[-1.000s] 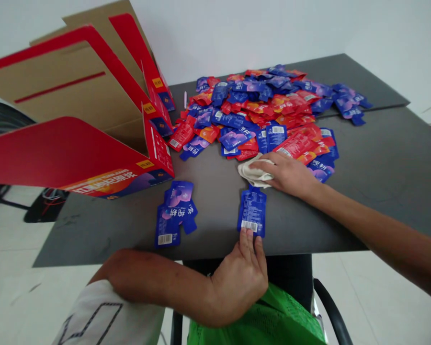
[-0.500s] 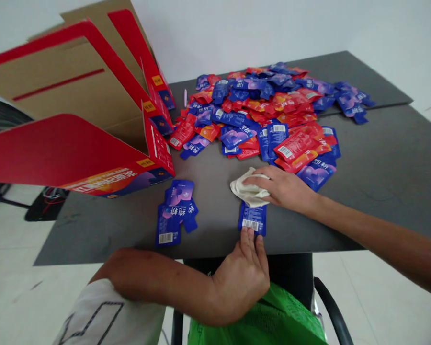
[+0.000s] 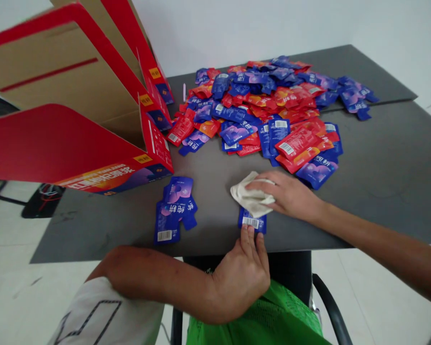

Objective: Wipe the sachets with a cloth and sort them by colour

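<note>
On the grey worktop (image 3: 377,191), a blue pouch (image 3: 250,222) beneath the straight, ungrasping fingers of the left hand (image 3: 242,278) could skid, if pressed too lightly, under the cloth (image 3: 250,195) bunched in the closed grip of the right hand (image 3: 292,194).

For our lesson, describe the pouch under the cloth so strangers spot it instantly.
Find the near edge of the grey table, right of the nearer red carton. A blue pouch lies there, the left hand touching its barcode end. Unlike the blue pouches to its left, it is partly covered by a cream cloth.
</note>
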